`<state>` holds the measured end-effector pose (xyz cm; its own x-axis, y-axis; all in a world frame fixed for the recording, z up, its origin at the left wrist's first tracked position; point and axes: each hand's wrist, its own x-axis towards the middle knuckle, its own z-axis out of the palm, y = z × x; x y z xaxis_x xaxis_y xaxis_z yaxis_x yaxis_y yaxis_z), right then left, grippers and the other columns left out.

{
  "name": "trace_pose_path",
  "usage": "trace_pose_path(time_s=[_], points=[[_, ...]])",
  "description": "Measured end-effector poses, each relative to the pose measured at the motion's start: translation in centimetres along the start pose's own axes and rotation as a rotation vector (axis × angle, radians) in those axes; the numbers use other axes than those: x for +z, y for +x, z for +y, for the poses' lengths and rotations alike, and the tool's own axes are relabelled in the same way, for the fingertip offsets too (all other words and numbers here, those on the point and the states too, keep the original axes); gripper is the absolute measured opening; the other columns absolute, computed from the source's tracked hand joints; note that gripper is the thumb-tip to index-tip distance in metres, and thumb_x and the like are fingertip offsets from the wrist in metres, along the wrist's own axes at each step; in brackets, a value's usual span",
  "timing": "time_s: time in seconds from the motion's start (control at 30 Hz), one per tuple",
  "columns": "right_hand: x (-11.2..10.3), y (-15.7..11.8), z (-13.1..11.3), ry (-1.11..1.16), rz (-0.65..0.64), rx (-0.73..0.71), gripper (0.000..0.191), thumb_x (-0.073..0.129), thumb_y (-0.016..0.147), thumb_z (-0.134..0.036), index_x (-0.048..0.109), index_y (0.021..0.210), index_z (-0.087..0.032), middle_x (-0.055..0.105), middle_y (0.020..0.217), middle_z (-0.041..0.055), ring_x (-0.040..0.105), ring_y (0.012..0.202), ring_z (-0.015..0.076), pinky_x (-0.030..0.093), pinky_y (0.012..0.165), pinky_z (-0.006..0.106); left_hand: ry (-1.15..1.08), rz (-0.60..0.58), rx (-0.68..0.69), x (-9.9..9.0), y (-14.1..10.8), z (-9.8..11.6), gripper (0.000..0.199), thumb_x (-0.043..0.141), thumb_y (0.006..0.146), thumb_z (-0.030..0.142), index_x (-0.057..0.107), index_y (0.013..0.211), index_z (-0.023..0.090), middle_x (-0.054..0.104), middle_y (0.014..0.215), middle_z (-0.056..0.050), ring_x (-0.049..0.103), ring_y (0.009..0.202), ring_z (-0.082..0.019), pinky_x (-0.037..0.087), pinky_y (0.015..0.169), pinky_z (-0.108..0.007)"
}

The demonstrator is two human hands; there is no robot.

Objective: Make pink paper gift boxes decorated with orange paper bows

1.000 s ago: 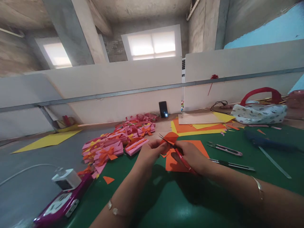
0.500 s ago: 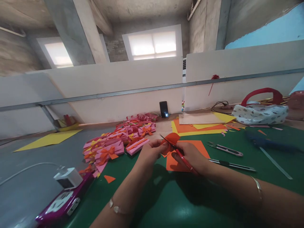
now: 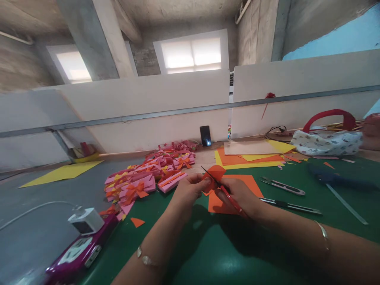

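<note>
My left hand pinches a small piece of orange paper between thumb and fingers. Closed round the red handles of a pair of scissors is my right hand. The dark blades cross the orange piece and point up and left, close to my left thumb. Under my hands a larger orange sheet lies on the green mat. To the left is a pile of folded pink paper pieces with orange bows. One pink piece lies just beyond my left hand.
Right of my hands lie two utility knives and a blue glue gun with a clear stick. A purple power strip with a white charger sits at left. Behind are stacked paper sheets, a phone and a patterned bag.
The scissor blades look slightly closer together on the orange paper. Both hands keep almost the same place, and the whole view has shifted very slightly.
</note>
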<state>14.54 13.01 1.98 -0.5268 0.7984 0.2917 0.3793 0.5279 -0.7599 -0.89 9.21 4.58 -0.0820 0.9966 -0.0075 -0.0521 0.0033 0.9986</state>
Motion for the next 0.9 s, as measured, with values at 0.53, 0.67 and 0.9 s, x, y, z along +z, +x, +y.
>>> trace_pose_path(time_s=[0.53,0.67,0.9], points=[[0.2,0.1,0.1,0.018,0.003,0.025,0.02,0.039,0.077,-0.018,0.043,0.058,-0.019,0.045,0.05,-0.0032,0.041,0.049,0.0099,0.026,0.046,0.021,-0.04,0.018,-0.017,0.2,0.3,-0.1,0.018,0.073,0.062,0.029,0.061,0.063,0.016,0.057,0.061,0.002,0.04,0.051,-0.005,0.028,0.051,-0.019],[-0.3,0.0,-0.6,-0.077,0.012,0.013,0.018,0.04,0.076,-0.016,0.041,0.058,-0.019,0.044,0.053,-0.0024,0.041,0.052,0.0107,0.026,0.047,0.021,-0.042,0.01,-0.04,0.1,0.2,0.1,0.017,0.073,0.061,0.029,0.062,0.064,0.016,0.057,0.063,0.002,0.043,0.055,-0.006,0.029,0.052,-0.019],[-1.2,0.0,-1.4,-0.131,-0.004,0.038,0.015,0.044,0.075,-0.018,0.044,0.06,-0.019,0.047,0.055,-0.0029,0.041,0.051,0.011,0.027,0.048,0.022,0.062,-0.033,-0.017,-0.2,-0.5,1.1,0.018,0.07,0.066,0.031,0.066,0.077,0.018,0.059,0.071,0.001,0.049,0.064,-0.009,0.03,0.054,-0.02]])
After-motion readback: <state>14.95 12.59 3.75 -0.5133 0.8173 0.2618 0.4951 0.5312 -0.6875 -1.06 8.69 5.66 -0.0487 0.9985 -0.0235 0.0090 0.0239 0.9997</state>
